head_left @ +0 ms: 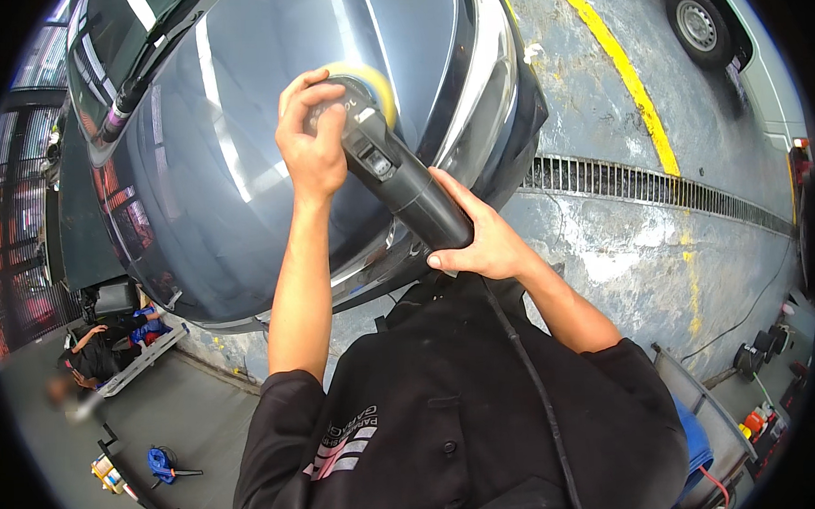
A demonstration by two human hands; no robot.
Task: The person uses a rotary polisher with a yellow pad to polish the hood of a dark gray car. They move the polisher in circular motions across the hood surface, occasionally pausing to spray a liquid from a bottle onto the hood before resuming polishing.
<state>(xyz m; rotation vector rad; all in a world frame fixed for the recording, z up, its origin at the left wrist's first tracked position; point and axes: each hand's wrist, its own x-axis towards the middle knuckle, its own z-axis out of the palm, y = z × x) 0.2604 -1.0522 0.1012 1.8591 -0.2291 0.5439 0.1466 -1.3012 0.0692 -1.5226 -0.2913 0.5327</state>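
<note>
A black car polisher point(414, 196) with a yellow foam pad point(382, 91) rests pad-down on the glossy dark grey hood point(265, 44) of a car. My left hand point(314, 137) is wrapped over the polisher's head, fingers curled across its top. The rear end of its body lies in the grip of my right hand point(478, 230), with the thumb underneath and the fingers along the far side. From that end a black power cord point(523, 349) runs down over my dark shirt. The pad's near part is hidden under the tool.
Right of the hood are the car's headlight point(483, 90), a floor drain grate point(602, 176) and a yellow line point(616, 50). A light van point(765, 71) stands far right. At the lower left are a seated person point(101, 355) and a blue blower-like tool point(163, 465).
</note>
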